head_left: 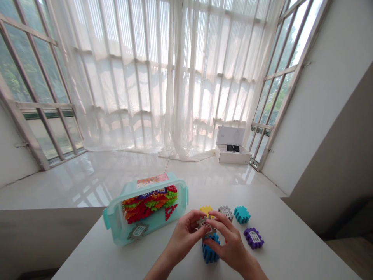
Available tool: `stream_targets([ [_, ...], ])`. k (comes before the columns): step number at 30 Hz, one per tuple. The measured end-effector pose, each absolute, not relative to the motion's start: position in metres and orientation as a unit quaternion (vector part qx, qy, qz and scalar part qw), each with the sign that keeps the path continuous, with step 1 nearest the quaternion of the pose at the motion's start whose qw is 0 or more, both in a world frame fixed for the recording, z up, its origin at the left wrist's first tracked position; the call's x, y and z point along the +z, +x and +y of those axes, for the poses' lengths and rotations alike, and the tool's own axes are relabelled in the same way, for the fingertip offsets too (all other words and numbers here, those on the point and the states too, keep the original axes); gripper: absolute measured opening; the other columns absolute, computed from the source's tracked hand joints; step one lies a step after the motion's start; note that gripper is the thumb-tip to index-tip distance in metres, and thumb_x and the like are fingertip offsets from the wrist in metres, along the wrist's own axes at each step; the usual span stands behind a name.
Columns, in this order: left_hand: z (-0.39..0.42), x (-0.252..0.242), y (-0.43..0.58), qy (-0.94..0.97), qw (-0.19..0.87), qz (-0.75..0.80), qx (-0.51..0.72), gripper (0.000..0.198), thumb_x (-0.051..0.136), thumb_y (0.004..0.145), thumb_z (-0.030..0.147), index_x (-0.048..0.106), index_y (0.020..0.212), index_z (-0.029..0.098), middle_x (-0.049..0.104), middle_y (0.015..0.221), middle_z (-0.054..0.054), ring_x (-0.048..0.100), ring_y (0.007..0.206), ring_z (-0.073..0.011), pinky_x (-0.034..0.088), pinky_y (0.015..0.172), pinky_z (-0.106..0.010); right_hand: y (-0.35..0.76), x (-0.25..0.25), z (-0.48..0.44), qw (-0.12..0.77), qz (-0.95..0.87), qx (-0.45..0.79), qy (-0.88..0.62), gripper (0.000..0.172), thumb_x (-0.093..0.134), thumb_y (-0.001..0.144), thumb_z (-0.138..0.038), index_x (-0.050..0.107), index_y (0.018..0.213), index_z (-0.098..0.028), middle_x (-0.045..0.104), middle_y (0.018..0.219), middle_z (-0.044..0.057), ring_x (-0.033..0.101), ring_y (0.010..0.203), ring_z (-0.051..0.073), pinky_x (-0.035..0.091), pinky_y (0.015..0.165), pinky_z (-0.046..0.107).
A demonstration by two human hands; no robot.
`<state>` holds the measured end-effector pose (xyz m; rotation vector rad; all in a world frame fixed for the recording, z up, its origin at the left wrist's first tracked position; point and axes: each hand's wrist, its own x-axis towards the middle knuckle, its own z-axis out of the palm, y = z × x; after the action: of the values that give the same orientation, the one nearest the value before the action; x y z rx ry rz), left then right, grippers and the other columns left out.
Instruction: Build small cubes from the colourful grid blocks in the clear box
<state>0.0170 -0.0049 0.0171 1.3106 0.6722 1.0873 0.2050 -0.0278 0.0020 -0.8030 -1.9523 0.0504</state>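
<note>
On the near side of my remote view I see a person's left hand point(184, 232) and right hand point(230, 238), both bare, with slender fingers. The left forearm point(161, 265) and right forearm point(253, 269) are slim, bare to the near edge.

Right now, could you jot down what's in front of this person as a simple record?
Left hand: pinching a gray piece
Right hand: fingertips at that piece, thumb against blue pieces
Loose on table, right side: teal piece, purple piece with white window
Container: turquoise bin on its side, colorful pieces inside
Background: open white box, sheer curtain
</note>
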Motion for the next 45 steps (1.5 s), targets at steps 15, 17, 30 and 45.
stream_targets([
  [15,-0.007,0.021,0.022,0.529,0.641,0.292,0.473,0.034,0.082,0.077,0.038,0.06,0.094,0.018,0.078,0.092,-0.008,0.075,0.085,-0.0216,0.058,0.073,-0.029,0.205,0.002,-0.027,0.511,-0.784,-0.005,-0.351,0.044,0.076,0.085,-0.022,0.062,0.127,-0.027,0.062,0.134,0.014,0.069,0.11,0.027,0.062,0.093,0.041],
  [17,-0.008,0.021,0.022,0.532,0.635,0.288,0.48,0.033,0.082,0.077,0.037,0.06,0.093,0.018,0.078,0.093,-0.007,0.075,0.085,-0.0209,0.058,0.078,-0.031,0.204,0.001,-0.027,0.506,-0.788,-0.009,-0.352,0.046,0.076,0.086,-0.023,0.061,0.129,-0.028,0.062,0.133,0.014,0.068,0.114,0.028,0.061,0.096,0.042],
  [30,-0.01,0.021,0.024,0.533,0.637,0.293,0.473,0.034,0.083,0.075,0.038,0.061,0.091,0.018,0.077,0.087,-0.005,0.074,0.084,-0.0215,0.059,0.079,-0.032,0.205,0.003,-0.028,0.5,-0.789,-0.033,-0.356,0.053,0.077,0.085,-0.026,0.055,0.133,-0.028,0.063,0.129,0.014,0.066,0.117,0.03,0.06,0.095,0.046],
  [45,0.012,0.031,-0.005,0.483,0.507,0.381,0.604,0.038,0.075,0.079,0.048,0.064,0.094,0.015,0.074,0.077,-0.004,0.069,0.064,-0.0155,0.055,0.061,-0.026,0.277,0.015,0.007,0.516,-0.671,0.045,-0.531,0.038,0.072,0.084,-0.048,0.066,0.111,-0.022,0.068,0.124,0.012,0.067,0.108,0.028,0.059,0.086,0.042],
])
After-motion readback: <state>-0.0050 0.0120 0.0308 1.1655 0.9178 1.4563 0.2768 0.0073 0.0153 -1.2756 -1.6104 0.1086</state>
